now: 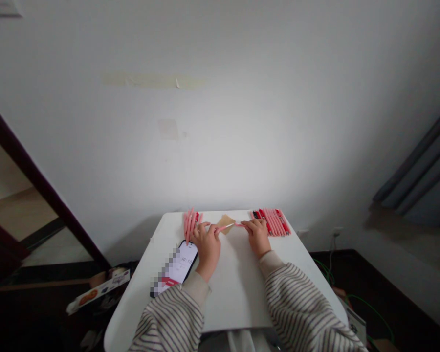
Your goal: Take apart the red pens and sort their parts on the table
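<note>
The left hand (207, 244) and the right hand (257, 235) each pinch one end of a slim pink plastic pen (229, 226), held just above the far middle of the white rounded table (234, 293). Light pinches that keep it straight seem wisest. A pile of pink pen barrels (191, 222) lies far left, a row of red and pink pens (273, 222) far right, and a black smartphone (176, 268) near left. A bare white wall (220, 122) stands behind.

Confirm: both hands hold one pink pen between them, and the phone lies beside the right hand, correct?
Not quite. The head view shows the phone beside the left hand, not the right hand. Both hands do hold one pink pen between them.
</note>
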`<state>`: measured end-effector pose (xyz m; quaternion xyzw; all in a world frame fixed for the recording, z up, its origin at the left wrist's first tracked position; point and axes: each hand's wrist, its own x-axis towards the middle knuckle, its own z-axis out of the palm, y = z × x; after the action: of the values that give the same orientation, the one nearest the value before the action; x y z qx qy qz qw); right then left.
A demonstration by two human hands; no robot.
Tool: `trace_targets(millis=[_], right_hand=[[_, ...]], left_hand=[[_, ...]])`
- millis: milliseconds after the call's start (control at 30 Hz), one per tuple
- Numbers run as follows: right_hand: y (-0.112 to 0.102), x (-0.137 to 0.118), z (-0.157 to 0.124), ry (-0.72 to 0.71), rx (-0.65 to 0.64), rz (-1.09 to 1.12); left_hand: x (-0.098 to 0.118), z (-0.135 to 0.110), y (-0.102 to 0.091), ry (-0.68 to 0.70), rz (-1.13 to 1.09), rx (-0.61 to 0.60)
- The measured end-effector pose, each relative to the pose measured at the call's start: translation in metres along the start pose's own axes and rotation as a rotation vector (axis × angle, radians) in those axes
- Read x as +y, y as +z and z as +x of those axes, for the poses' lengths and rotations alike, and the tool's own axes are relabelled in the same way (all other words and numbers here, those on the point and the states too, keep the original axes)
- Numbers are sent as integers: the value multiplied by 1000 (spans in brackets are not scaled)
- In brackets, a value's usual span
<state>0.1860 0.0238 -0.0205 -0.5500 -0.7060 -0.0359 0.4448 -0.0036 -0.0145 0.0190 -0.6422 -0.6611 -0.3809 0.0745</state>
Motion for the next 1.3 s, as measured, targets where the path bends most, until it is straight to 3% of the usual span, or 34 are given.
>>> trace_targets(millis=[367,667,967,1300], right_hand=[[0,-3,0,-18,-26,3],[-3,-3,0,51,45,-27],[-2,-9,0,-21,-40,49],[-1,-9,0,-82,-8,88]], left_hand=[[-1,0,3,42,-43,-18],[-1,0,3,38,-4,-12],[-1,-1,6,86,-60,-37],[-2,-1,9,116,-97,-38]])
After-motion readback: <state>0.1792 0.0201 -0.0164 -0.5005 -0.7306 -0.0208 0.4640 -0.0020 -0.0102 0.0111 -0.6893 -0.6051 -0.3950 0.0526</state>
